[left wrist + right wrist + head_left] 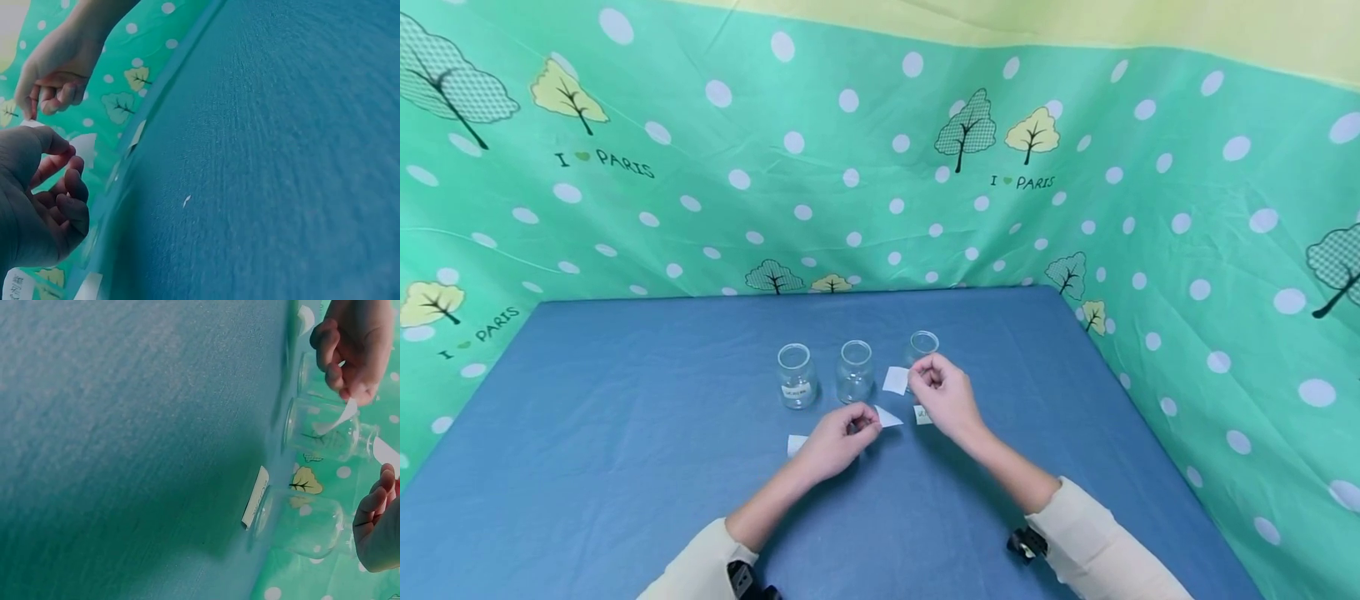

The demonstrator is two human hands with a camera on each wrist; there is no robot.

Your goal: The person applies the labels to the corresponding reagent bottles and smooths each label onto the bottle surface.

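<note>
My left hand point(844, 439) pinches a small white paper piece point(888, 417) between thumb and finger; in the right wrist view this piece point(340, 419) looks like a curved strip. To its right and a little farther out, my right hand point(946, 398) pinches another white paper piece point(896, 380) by its edge. Both hands are raised over the table in the wrist views. Behind them stand three clear glass jars: a left jar point(794, 367) with a written label point(797, 391), a middle jar point(854, 372), and a right jar point(922, 343) partly hidden by my right hand.
A written label point(922, 415) lies on the blue tablecloth point(625, 417) beneath my right hand. Another white paper point(796, 445) lies beside my left wrist, and a tiny white scrap point(187, 200) shows on the cloth. A green dotted curtain point(850, 208) hangs behind the table.
</note>
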